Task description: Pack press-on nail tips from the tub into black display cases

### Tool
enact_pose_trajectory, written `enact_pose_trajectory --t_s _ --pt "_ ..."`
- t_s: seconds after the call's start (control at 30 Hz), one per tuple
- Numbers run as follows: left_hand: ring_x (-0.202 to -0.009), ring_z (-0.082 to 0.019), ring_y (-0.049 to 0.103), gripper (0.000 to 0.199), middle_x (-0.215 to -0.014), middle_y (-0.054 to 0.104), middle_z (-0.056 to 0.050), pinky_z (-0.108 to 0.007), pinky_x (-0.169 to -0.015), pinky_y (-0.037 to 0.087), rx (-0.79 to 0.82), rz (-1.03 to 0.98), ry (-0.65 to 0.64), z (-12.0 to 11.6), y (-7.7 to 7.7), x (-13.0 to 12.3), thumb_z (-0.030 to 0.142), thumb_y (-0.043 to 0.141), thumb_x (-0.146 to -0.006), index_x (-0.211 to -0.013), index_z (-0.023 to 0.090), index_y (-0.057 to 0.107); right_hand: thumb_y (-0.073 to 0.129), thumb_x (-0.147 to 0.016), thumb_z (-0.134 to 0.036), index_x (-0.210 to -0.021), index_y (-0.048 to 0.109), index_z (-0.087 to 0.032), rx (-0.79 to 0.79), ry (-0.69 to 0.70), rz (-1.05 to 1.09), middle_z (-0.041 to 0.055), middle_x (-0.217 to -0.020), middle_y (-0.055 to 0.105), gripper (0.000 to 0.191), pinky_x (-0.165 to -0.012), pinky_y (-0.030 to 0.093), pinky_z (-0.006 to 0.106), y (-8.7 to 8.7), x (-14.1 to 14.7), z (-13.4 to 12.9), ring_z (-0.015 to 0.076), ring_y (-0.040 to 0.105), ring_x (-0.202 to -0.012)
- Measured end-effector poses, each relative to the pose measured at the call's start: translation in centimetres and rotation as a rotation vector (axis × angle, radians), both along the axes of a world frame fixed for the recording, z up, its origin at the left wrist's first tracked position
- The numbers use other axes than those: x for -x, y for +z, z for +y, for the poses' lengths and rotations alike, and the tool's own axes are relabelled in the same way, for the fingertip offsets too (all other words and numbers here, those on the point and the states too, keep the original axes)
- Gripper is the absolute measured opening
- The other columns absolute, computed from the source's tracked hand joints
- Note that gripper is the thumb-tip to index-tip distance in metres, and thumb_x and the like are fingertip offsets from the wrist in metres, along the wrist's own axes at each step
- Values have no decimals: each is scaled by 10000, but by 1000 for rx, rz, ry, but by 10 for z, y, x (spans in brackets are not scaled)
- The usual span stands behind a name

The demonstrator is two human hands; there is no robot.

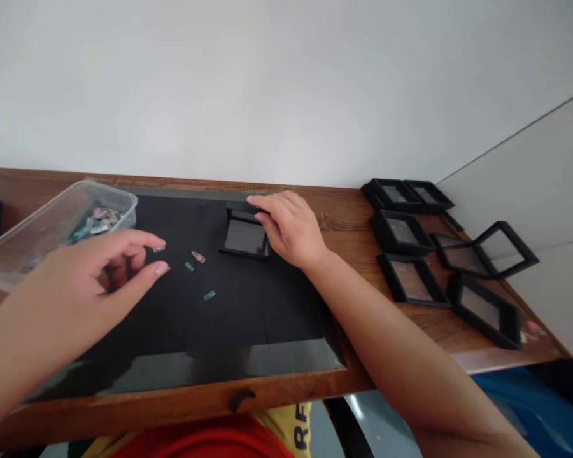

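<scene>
My left hand (109, 273) is over the left part of a black mat (267, 318). Its thumb and index finger are apart, with nothing visible between them. Just right of its fingertips lie a pink pointed stone (198, 257) and a small green stone (190, 266); another green stone (209, 295) is nearer the mat's front. A black display frame (246, 236) with a clear pane sits toward the back of the mat. My right hand (289, 226) is at the frame's right rear corner, thumb and index finger spread. Whether it touches the frame is unclear.
A clear plastic tub (132, 207) of mixed stones stands on the left, partly behind my left hand. Several black frames cover the wooden table's right side, including one standing open (501, 251). A white wall (267, 95) rises behind the table.
</scene>
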State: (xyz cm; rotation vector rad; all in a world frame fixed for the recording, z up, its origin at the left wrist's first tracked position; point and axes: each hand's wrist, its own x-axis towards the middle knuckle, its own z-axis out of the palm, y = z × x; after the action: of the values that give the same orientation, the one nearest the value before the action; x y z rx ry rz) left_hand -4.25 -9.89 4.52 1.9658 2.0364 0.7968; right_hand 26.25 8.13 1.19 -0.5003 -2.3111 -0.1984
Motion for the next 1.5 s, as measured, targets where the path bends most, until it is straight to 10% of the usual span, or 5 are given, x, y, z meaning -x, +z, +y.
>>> enact_pose_trajectory --t_s 0.27,0.57,0.9,1.2,1.5 --pt "-803 -285 812 514 -1168 848 -87 -414 -656 606 54 304 -133 7 -46 16 603 532 -1063 -1419 282 718 589 -1150 -451 -1465 683 -223 162 -72 -96 152 -1396 779 400 -1132 529 532 -3 -4 -1 339 699 -1304" --pt "-896 -277 791 446 -1097 802 -102 -395 -668 623 -316 352 -472 23 -28 -55 353 438 -1170 -1542 154 582 591 -1164 -489 -1164 768 -204 352 76 37 84 -1059 850 335 -894 634 361 -9 -1 0 208 790 -932" --pt "-940 -264 732 356 -1055 808 -69 -401 -741 602 -243 225 -562 51 -40 -71 303 510 -1142 -986 227 821 491 -1212 -491 -1221 784 -173 172 92 -114 59 -1045 870 432 -765 592 312 3 5 -25 195 808 -896" --pt "-1080 -291 672 249 -1016 816 -44 -466 -901 535 -269 201 -586 51 -46 -71 208 569 -1113 -990 217 785 526 -1182 -487 -1391 693 -205 451 -7 119 98 -1175 839 389 -956 649 377 -5 9 -23 225 800 -1051" --pt "-1090 -274 675 291 -1007 823 -28 -473 -947 506 -277 179 -559 50 -44 -78 168 539 -1118 -961 216 779 518 -1149 -660 -1262 725 -220 783 -93 299 -4 -839 740 499 -686 551 285 -23 14 -9 152 680 -727"
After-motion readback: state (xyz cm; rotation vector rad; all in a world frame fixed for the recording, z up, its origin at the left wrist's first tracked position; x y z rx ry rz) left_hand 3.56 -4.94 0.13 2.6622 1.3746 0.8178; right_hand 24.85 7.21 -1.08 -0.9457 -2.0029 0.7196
